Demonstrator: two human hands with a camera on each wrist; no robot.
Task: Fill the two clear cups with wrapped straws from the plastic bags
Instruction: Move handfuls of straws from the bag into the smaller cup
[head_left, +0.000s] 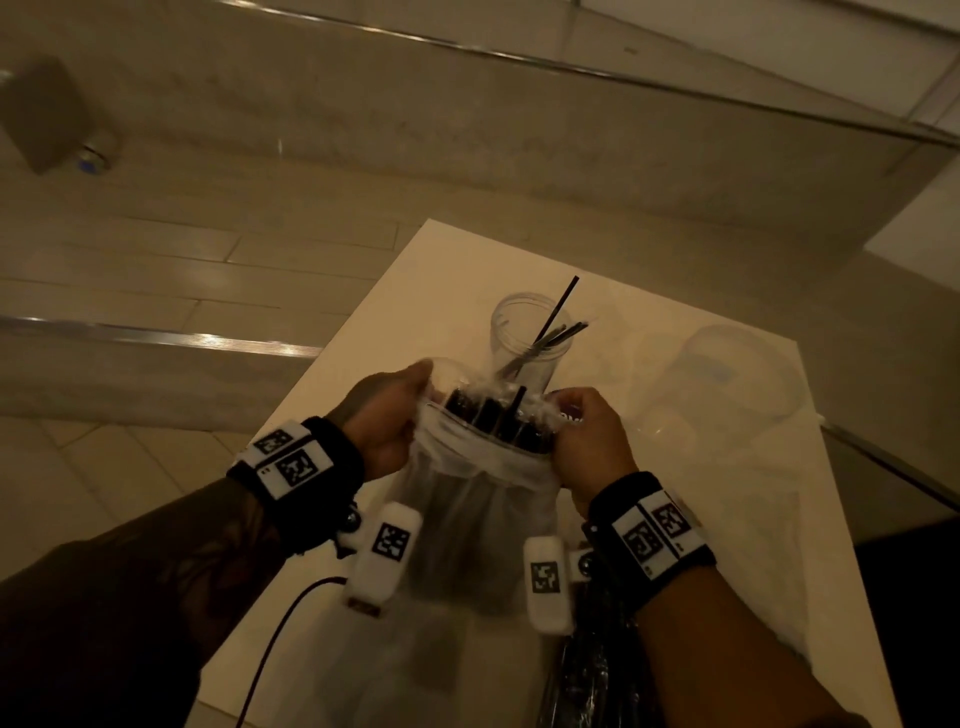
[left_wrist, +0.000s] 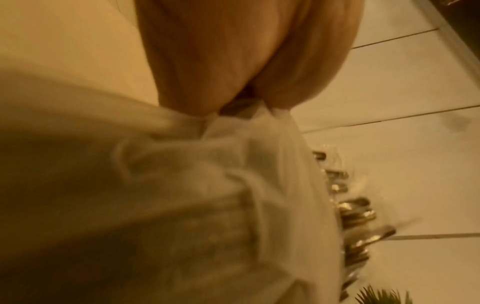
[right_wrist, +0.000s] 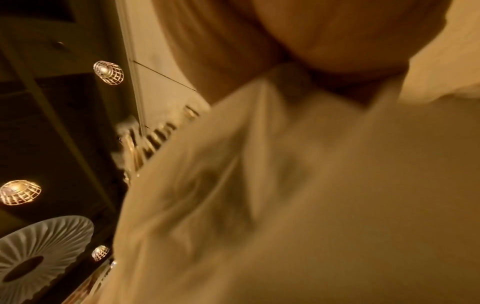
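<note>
A white plastic bag (head_left: 467, 499) hangs upright over the white table (head_left: 395, 312), its mouth pulled wide. My left hand (head_left: 395, 415) grips the left rim and my right hand (head_left: 587, 436) grips the right rim. Black wrapped straws (head_left: 493, 415) stick up out of the mouth. Just beyond stands a clear cup (head_left: 524, 338) with a few black straws leaning in it. A second clear cup (head_left: 737, 374) stands to the right. In the left wrist view my fingers (left_wrist: 246, 61) pinch the bag (left_wrist: 182, 185); in the right wrist view the bag (right_wrist: 311, 185) fills the picture.
A dark crinkled bag (head_left: 592, 665) lies on the table near my right forearm. A thin cable (head_left: 280, 639) runs off the table's front left edge. Tiled floor and metal-edged steps lie beyond the table. Clear plastic lies flat at the right.
</note>
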